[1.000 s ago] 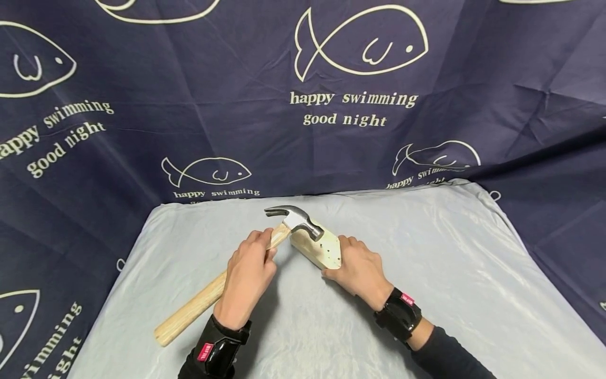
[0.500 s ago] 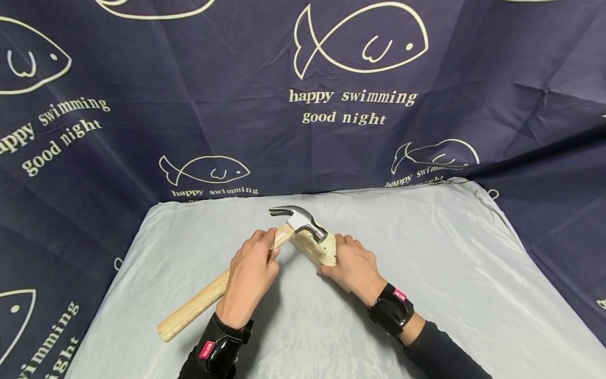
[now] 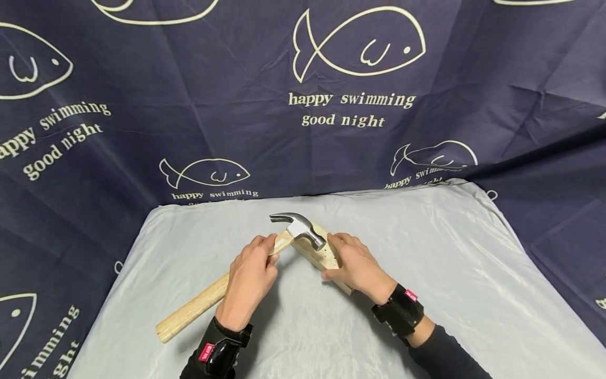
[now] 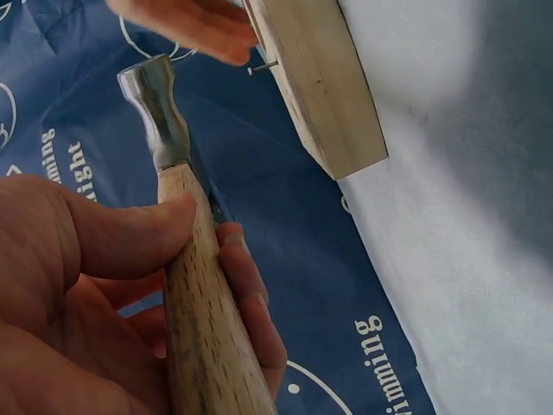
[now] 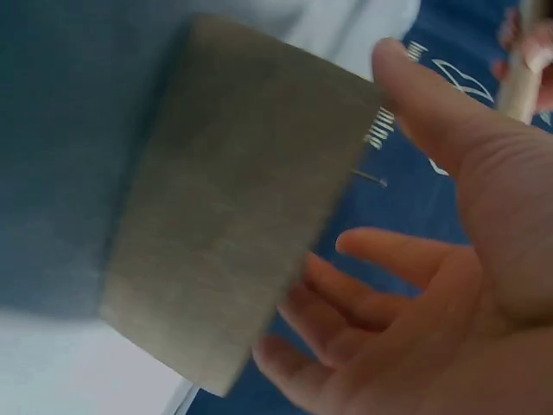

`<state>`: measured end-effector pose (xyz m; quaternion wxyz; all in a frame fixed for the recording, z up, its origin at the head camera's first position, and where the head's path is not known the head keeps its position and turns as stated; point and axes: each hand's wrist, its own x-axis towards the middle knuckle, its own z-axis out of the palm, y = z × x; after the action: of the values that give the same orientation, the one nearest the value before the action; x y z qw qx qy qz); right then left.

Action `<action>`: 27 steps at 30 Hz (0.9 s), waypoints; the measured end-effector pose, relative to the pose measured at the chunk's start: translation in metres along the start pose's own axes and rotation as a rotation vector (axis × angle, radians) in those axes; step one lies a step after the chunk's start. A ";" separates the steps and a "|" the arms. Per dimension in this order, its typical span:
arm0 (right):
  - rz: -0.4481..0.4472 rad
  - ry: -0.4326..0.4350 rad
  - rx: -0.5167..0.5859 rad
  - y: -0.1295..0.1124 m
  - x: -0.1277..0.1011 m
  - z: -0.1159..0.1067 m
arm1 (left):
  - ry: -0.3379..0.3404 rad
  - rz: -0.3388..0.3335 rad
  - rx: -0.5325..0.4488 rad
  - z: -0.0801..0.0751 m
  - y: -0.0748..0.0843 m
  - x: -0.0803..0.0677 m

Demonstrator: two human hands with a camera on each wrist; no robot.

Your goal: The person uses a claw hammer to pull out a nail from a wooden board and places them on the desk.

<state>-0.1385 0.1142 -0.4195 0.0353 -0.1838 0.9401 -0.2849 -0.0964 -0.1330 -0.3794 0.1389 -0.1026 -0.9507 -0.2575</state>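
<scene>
My left hand [image 3: 248,279] grips a claw hammer [image 3: 191,310] by its wooden handle, close under the metal head. In the head view the hammer's striking face overlaps a pale wood block [image 3: 326,258] on the table. Small dark marks dot the top of the block. A thin nail [image 4: 263,67] stands out of that face in the left wrist view, and the same nail [image 5: 370,178] shows in the right wrist view. My right hand [image 3: 357,263] spans the block with thumb and fingers apart. Its thumb is at one corner, the lower fingertips right at the edge, the index finger off it.
Pale grey cloth [image 3: 402,326] covers the table. Dark blue fabric [image 3: 255,95] with white fish drawings and lettering hangs behind and at both sides. Each wrist wears a black strap [image 3: 402,310] with a red tag.
My right hand has loosened from the block's near end and shifted over it, so that end now shows past the thumb. The hammer head has dipped slightly in the head view.
</scene>
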 end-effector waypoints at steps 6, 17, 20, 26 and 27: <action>-0.079 0.065 0.154 0.002 0.001 -0.012 | -0.002 -0.014 0.002 0.001 -0.003 -0.003; -0.141 0.252 0.293 -0.021 0.014 -0.023 | 0.017 -0.023 0.014 -0.001 -0.001 0.002; -0.162 0.242 0.322 -0.029 0.019 -0.024 | 0.009 -0.025 0.004 -0.002 0.001 0.003; -0.138 0.174 0.394 -0.035 0.030 -0.019 | 0.009 -0.031 0.013 -0.004 0.002 0.000; -0.127 0.161 0.416 -0.035 0.032 -0.018 | 0.009 -0.028 0.014 -0.004 0.003 0.000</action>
<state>-0.1600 0.0855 -0.3840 -0.0208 -0.2079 0.8475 -0.4880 -0.0948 -0.1329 -0.3744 0.1401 -0.0873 -0.9532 -0.2532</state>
